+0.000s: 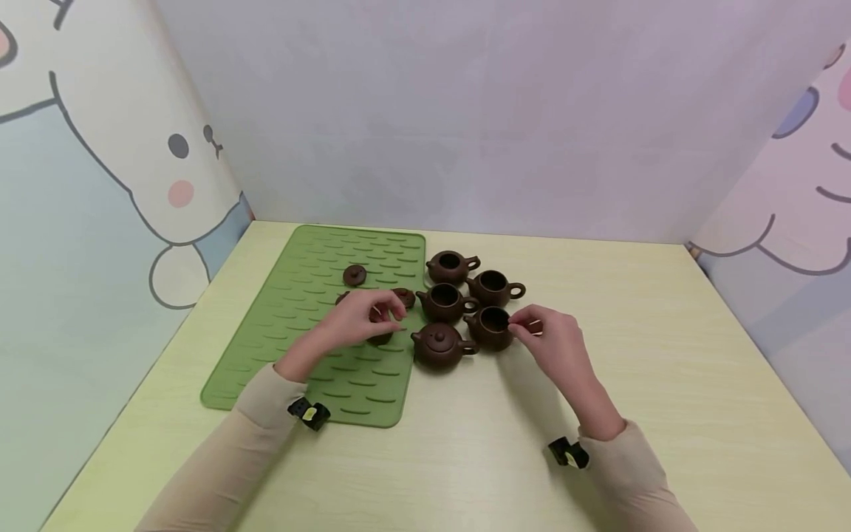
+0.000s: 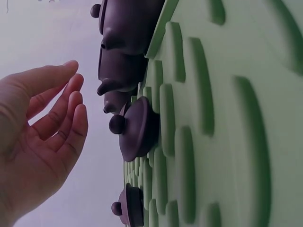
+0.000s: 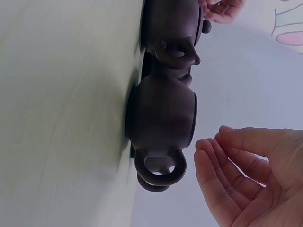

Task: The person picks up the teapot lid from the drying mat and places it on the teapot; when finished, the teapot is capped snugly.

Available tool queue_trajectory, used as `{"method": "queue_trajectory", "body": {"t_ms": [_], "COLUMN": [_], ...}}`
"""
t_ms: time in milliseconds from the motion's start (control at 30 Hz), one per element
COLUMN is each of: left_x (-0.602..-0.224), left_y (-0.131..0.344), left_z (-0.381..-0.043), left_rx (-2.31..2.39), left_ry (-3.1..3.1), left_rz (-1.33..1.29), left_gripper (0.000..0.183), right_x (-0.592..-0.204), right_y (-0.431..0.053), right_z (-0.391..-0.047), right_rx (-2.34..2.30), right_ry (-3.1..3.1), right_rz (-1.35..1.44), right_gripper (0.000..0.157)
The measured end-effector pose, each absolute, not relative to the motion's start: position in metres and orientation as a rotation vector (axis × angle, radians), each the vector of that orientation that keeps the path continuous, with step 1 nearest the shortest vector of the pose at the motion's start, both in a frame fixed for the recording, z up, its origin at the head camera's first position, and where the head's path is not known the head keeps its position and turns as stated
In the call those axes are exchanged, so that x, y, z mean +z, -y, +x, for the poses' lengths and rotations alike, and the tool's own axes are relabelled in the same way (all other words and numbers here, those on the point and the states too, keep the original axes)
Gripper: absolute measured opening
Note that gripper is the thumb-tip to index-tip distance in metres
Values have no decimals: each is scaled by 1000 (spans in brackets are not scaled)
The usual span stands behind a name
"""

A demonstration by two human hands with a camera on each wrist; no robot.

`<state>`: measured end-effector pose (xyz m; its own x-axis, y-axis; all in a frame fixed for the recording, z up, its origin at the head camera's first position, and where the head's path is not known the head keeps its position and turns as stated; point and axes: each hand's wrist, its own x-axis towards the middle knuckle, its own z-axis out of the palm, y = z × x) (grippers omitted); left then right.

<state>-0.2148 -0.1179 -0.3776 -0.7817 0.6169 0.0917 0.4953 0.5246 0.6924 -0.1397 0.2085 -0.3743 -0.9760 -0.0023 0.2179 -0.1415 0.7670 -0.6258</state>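
My left hand (image 1: 359, 318) hovers over the green mat with fingers loosely bent and nothing between them. Beneath it are dark brown teapot lids, such as a lid (image 2: 139, 127) with a round knob, partly hidden in the head view. My right hand (image 1: 552, 340) hangs beside a lidless brown teapot (image 3: 163, 113), above its ring handle; thumb and fingertips come close together, holding nothing. Left of that pot stands a teapot (image 1: 439, 347) with its lid on. Behind are three lidless teapots: one in the middle (image 1: 443, 303), one at right (image 1: 493, 288), one farthest back (image 1: 448, 267).
The green ridged mat (image 1: 299, 325) covers the table's left part, its right edge close to the teapots. Another lid (image 1: 354, 275) lies farther back on it. Pale wood table (image 1: 631, 332) extends to the right. A plain wall (image 1: 465, 125) stands behind.
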Motion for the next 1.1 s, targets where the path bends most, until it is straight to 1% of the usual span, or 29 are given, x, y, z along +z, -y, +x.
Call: {"method": "queue_trajectory", "body": {"t_ms": [400,1100], "left_x": [-383,-392], "left_y": [132,148], "left_z": [-216,-215], "left_rx": [1098,1112], "left_ry": [-2598,-2623], "left_rz": [885,839], "left_gripper": [18,17], "right_x": [-374,-379], "right_y": [-219,-229], "right_z": [-145,-147], "right_rx": [981,974], "right_ry": [2735,2769], "right_rz": [63,-15], "right_gripper": [9,14]}}
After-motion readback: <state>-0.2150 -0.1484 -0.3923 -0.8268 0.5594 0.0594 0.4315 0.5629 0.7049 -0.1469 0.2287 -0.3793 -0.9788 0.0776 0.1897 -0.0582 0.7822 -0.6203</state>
